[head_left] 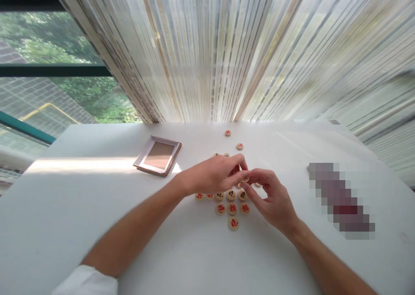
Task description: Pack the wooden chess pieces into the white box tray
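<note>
Over the smooth white table (136, 247), your left hand (215, 174) and right hand (272, 198) are meeting, clear of the shallow, brown-edged rectangular box (158, 154) at left. Pale, round, red- or black-lettered discs (231, 208) are crowding below, limiting clearance. Your right hand is pinching one pale, round, marked disc (245, 179); the left's grip is not showing clearly. You are apparently turning or passing it, likely needing one hand's release next.

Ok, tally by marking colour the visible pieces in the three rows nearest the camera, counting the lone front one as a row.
Red-marked pieces: 6
Black-marked pieces: 3
Total: 9
</note>
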Demonstrator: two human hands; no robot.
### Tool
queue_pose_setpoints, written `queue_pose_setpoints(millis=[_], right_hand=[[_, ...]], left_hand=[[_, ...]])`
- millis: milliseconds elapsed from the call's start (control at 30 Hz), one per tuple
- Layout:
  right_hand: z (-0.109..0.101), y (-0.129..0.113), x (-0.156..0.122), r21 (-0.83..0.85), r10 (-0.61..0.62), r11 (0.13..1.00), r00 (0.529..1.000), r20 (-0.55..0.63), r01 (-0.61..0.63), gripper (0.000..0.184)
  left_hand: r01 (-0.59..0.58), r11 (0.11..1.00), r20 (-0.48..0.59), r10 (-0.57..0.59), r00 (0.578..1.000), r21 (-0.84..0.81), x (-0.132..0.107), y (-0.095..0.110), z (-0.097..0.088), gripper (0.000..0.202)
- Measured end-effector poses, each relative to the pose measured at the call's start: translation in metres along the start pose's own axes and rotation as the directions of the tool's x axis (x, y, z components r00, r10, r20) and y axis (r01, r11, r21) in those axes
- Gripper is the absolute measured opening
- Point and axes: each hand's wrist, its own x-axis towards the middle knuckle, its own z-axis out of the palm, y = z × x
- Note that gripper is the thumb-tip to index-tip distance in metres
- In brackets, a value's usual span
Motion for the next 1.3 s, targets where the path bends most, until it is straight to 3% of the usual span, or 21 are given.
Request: queue_pose_setpoints(millis=[500,733,1300], right_hand=[[-0.001,0.002,0.001,-0.031,-0.034,0.999,0.999,-0.039,0.033,0.025],[0.0,0.002,0.001,0.025,-0.009,1.0,0.999,-0.04,0.01,0.025],[-0.001,0.0,0.004,0.113,0.08,0.991,0.997,-0.023,-0.077,0.016]], left_hand=[[0.011,0.999,0.049,-0.009,0.999,-0.04,-0.003,-0.001,-0.002,0.02],[-0.05,0.997,0.043,0.053,0.998,-0.06,-0.003,-0.008,-0.001,0.025],[-0.057,0.996,0.027,0.059,0.998,-0.071,-0.003,-0.005,0.0,0.022]])
